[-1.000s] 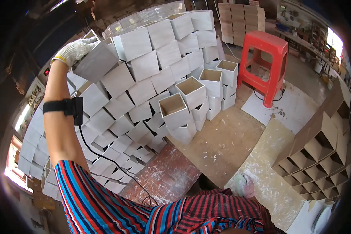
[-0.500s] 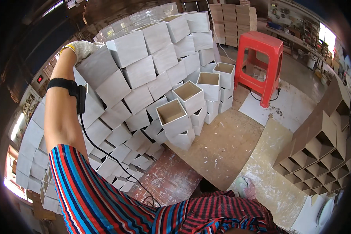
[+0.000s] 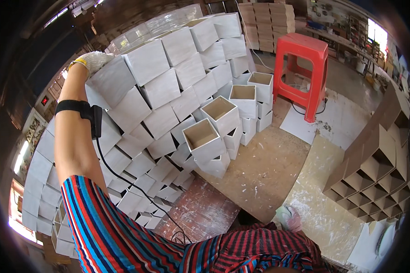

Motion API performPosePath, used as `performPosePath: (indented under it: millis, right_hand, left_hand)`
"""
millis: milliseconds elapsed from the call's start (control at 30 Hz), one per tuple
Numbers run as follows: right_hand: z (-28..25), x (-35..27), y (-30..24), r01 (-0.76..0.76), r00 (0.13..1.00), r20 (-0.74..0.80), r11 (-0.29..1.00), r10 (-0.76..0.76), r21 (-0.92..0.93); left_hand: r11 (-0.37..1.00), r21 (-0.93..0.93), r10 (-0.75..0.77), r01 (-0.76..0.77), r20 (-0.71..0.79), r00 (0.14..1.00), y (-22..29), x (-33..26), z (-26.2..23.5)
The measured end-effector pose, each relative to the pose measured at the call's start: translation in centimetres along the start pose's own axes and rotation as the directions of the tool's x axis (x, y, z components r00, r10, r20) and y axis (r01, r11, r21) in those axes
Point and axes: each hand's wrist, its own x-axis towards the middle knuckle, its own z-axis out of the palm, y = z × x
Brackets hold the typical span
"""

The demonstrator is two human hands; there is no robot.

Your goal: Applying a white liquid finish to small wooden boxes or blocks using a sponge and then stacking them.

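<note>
My left hand (image 3: 92, 63), in a white knitted glove with a yellow cuff, reaches far out to the upper left. It grips the top edge of a white open box (image 3: 110, 81) on the top row of a tall stack. The fingertips are partly hidden behind that edge. This box looks greyer than the white box (image 3: 146, 61) beside it. A black strap (image 3: 73, 107) with a small device and cable sits on my left forearm. My right hand is not in view.
Stacked white boxes (image 3: 161, 86) fill the left and middle. Shorter piles of open-topped boxes (image 3: 201, 136) stand on a brown board (image 3: 264, 168). A red plastic stool (image 3: 300, 45) stands beyond, with brown box frames (image 3: 369, 177) at right. A pink-green cloth-like thing (image 3: 288, 218) lies near me.
The view has shifted slightly, so the stack's top row sits a little lower and further left. My left hand stays at the same box, which shows no clear movement against its neighbours.
</note>
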Motion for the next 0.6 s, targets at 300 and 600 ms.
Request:
performPosePath:
  millis: [300,600]
  right_hand:
    - [-1.2,-1.0,0.2,0.093,0.987,-0.108,0.974,-0.117,-0.207]
    - [-4.0,-6.6,-1.3,-0.089,0.959,-0.271,0.996,0.087,0.007]
  left_hand:
    - [0.979,0.181,0.196,-0.093,-0.719,0.667,4.9,-5.7,1.2]
    - [0.476,-0.664,0.473,-0.576,-0.359,0.805,25.9,-20.3,17.2]
